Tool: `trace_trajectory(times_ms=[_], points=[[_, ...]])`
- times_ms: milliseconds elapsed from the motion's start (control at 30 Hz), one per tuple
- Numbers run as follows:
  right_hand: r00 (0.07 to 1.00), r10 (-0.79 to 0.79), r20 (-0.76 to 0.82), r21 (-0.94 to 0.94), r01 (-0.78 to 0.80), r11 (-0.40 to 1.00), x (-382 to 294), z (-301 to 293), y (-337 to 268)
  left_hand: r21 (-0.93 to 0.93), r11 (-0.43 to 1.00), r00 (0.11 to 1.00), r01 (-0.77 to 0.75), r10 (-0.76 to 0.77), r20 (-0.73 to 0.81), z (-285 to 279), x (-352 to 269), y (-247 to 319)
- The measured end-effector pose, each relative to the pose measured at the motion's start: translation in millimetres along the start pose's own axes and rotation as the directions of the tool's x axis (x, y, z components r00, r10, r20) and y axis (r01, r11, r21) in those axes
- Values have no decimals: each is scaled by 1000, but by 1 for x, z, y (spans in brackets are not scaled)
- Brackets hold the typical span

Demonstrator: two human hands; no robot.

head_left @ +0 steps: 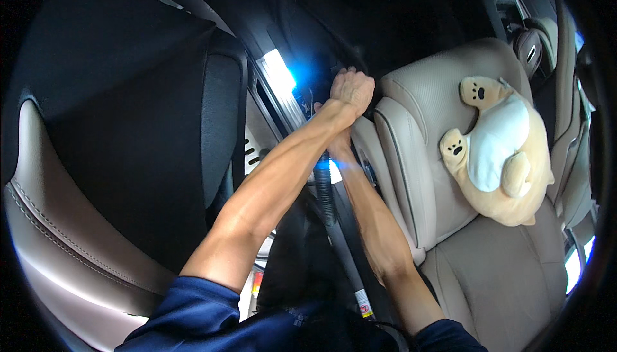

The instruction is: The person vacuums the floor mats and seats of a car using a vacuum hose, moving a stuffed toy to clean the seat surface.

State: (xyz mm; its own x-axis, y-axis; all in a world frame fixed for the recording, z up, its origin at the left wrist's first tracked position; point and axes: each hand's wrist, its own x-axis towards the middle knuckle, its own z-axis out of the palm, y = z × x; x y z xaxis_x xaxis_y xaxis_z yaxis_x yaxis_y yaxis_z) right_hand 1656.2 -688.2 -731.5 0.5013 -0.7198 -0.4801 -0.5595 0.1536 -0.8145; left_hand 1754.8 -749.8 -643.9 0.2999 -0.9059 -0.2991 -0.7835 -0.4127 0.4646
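Observation:
My left hand [353, 89] is curled at the dark footwell beside the front edge of a beige car seat [414, 77]; what lies under its fingers is hidden. The left forearm crosses over my right hand [340, 142], which is partly covered by it. My right hand is at the upper end of a black corrugated hose [324, 193] and appears to be around it, though its fingers are mostly out of sight. The hose hangs down over the door sill. A bright bluish-white glare lies on the metal sill plate [284, 87] left of my hands.
An open car door with a dark inner panel [130, 111] and stitched beige trim [62, 236] stands at left. On the seat at right lies a plush animal cushion [506, 149] with paw prints. The seat's side bolster [405, 173] is close to my right forearm.

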Motion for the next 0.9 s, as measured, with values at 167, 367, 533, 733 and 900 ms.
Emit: trace_trajectory(times_ms=[167,367,533,733,900], points=[[984,-132,120,-123,147,981,-6,-18,-17,101,991,995,-93,90,31,12,1,4],[997,-79,-3,-297,75,952,20,38,-14,137,985,992,-104,93,86,5,-4,-1],[969,186,162,56,-198,979,87,47,-82,149,982,986,-113,93,138,1,-3,-5],[969,191,156,409,-239,881,127,69,-95,-147,984,995,-100,97,-27,-42,5,20],[913,160,374,847,-407,341,123,42,-78,-615,766,723,-187,-317,-614,-29,-65,37]])
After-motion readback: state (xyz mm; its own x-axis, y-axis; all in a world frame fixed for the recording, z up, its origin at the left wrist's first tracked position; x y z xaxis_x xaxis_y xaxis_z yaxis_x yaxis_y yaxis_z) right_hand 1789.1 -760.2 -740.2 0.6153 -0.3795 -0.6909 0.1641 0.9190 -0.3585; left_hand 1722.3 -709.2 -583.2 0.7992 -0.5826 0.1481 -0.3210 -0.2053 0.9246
